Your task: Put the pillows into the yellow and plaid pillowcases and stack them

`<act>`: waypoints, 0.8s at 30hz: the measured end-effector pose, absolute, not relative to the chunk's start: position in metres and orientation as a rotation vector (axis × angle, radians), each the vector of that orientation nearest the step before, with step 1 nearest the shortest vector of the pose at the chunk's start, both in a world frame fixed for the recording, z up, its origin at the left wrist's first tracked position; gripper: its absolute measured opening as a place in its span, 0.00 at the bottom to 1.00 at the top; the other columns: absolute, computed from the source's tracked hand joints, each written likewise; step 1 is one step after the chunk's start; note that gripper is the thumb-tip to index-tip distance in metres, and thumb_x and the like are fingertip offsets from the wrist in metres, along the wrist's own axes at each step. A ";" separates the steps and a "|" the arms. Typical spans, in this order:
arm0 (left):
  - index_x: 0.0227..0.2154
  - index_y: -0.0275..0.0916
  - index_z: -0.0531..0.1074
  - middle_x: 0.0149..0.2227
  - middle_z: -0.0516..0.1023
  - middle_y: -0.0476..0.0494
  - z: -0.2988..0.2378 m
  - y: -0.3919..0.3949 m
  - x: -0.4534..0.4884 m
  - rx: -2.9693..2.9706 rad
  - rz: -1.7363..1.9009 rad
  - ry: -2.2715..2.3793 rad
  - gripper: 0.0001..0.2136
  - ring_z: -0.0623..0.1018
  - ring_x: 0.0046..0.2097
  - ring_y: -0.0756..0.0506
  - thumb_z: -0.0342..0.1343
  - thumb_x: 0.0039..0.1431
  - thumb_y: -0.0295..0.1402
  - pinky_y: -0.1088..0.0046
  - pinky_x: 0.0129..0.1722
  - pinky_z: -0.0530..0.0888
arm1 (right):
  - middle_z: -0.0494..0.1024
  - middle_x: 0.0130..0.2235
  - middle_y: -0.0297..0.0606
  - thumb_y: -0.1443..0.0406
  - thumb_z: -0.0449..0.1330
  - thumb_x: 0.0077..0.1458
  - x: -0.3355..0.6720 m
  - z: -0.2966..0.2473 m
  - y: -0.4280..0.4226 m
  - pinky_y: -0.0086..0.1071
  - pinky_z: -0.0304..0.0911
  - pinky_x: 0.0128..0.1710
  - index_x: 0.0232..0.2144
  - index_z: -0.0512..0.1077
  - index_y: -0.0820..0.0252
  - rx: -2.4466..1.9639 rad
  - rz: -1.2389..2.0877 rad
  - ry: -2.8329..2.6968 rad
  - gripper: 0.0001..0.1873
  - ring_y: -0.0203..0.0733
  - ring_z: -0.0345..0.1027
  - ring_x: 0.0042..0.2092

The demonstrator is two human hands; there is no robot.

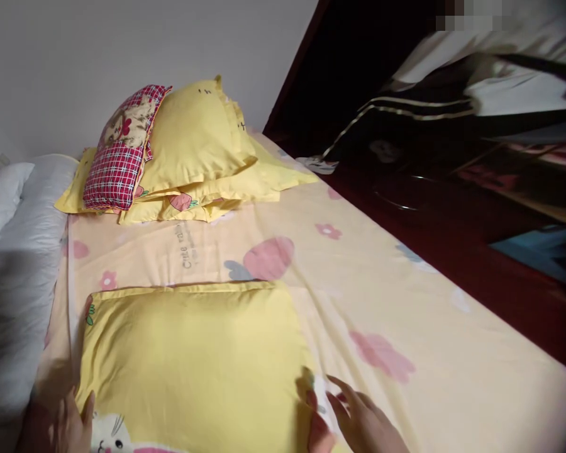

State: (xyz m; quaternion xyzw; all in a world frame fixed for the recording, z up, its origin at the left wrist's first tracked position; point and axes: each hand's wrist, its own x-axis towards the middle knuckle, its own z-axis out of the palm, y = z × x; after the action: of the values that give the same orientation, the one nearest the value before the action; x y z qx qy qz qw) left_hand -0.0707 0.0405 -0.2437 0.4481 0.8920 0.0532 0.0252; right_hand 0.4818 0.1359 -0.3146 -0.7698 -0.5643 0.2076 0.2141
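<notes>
The left hand (68, 428) and right hand (358, 421), fingers loose and open, touch the 2 near corners of a soft yellow fabric pillow (193, 358) near the bed's (453, 352) foot edge. It looks light and floppy; grip its corners.

We are looking at a home bedroom: a bed (405, 327) is wearing a floral yellow sheet (339, 283), stacked pillows (193, 151) are lying against a plain wall (122, 50), a white duvet (14, 251) is lying alongside, and dark red flooring (476, 251) is showing beside it.
</notes>
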 end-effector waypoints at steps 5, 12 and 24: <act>0.67 0.37 0.54 0.68 0.60 0.36 -0.244 0.123 0.024 2.035 0.308 2.295 0.26 0.58 0.69 0.40 0.35 0.69 0.39 0.54 0.65 0.60 | 0.72 0.59 0.53 0.54 0.48 0.64 0.357 -0.287 0.174 0.47 0.65 0.54 0.57 0.67 0.62 -1.671 0.330 -1.962 0.27 0.55 0.65 0.60; 0.67 0.45 0.53 0.69 0.55 0.42 -0.296 0.166 0.044 2.164 0.058 2.067 0.26 0.56 0.70 0.42 0.41 0.68 0.43 0.53 0.68 0.52 | 0.60 0.67 0.47 0.52 0.46 0.66 0.316 -0.326 0.205 0.51 0.52 0.63 0.66 0.57 0.57 -1.484 0.390 -2.420 0.31 0.50 0.53 0.67; 0.67 0.38 0.54 0.68 0.58 0.39 -0.263 0.223 0.076 2.277 0.310 2.011 0.25 0.53 0.71 0.45 0.31 0.70 0.34 0.56 0.69 0.49 | 0.66 0.63 0.49 0.63 0.40 0.67 0.286 -0.284 0.243 0.45 0.57 0.60 0.64 0.61 0.64 -1.379 0.397 -2.307 0.28 0.48 0.57 0.65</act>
State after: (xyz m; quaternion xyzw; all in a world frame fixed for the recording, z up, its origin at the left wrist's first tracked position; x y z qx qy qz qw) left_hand 0.0759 0.2228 -0.2632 0.7449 0.6580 0.1014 0.0439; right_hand 0.2863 0.2435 -0.2844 -0.4961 -0.8300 0.1430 0.2110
